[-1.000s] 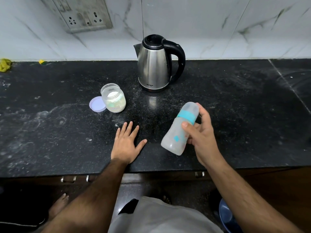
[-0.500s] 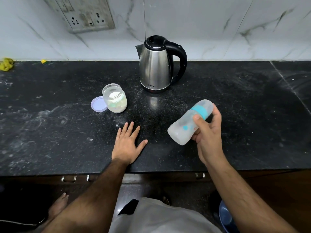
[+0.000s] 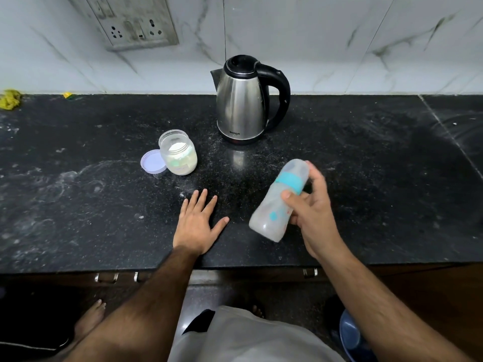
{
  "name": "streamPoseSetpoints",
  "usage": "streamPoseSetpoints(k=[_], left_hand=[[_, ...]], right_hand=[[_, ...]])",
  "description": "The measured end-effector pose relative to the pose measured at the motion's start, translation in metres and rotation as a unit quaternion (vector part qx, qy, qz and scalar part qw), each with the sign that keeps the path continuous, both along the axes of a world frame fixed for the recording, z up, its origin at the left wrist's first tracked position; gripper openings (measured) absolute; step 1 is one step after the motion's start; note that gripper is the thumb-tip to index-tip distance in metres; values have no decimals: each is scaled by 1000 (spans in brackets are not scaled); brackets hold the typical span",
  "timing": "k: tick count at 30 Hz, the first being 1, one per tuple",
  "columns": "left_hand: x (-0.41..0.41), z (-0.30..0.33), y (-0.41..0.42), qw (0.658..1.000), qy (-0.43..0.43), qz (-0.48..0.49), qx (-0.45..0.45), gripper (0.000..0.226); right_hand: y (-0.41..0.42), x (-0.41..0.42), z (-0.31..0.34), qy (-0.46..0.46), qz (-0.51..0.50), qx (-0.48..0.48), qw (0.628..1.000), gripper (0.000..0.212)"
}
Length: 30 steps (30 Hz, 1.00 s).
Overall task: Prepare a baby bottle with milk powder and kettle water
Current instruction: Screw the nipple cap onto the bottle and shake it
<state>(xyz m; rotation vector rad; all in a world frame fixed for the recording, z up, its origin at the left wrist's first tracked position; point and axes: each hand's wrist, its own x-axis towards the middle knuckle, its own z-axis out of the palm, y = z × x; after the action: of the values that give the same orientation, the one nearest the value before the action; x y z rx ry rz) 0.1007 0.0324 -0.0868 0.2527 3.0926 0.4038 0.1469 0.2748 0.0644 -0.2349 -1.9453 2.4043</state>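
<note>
My right hand [image 3: 312,218] grips a cloudy baby bottle [image 3: 274,205] with a teal collar and clear cap, held tilted above the black counter [image 3: 366,178], cap end pointing up and away. My left hand [image 3: 196,224] lies flat on the counter near the front edge, fingers spread, holding nothing. An uncapped jar of white milk powder [image 3: 178,152] stands beyond my left hand, its lilac lid [image 3: 153,161] lying beside it on the left. A steel kettle [image 3: 241,100] with a black handle stands by the back wall.
A wall socket plate [image 3: 130,22] is mounted above the counter at the left. A yellow cloth [image 3: 10,99] lies at the far left back corner. Powder dust marks the counter. Drawer handles [image 3: 107,277] sit below the front edge, and a blue bowl [image 3: 350,335] is on the floor.
The bottle in my right hand has swung between a steeper and a flatter tilt and back, as in shaking. My left hand has stayed flat in place.
</note>
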Motion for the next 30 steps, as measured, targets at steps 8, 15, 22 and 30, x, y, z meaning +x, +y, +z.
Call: streamPoseSetpoints(k=[8, 15, 22, 30], left_hand=[[0, 0, 0, 1000, 0, 0, 1, 80], [0, 0, 1, 1000, -2, -1, -2, 81], [0, 1, 0, 1000, -2, -1, -2, 79], [-1, -1, 0, 1000, 2, -1, -6, 81]], right_hand=[[8, -6, 5, 4, -75, -36, 997, 66], [11, -8, 12, 10, -59, -28, 998, 71], [3, 0, 7, -5, 9, -2, 1000, 76], [3, -3, 7, 1, -27, -20, 999, 71]])
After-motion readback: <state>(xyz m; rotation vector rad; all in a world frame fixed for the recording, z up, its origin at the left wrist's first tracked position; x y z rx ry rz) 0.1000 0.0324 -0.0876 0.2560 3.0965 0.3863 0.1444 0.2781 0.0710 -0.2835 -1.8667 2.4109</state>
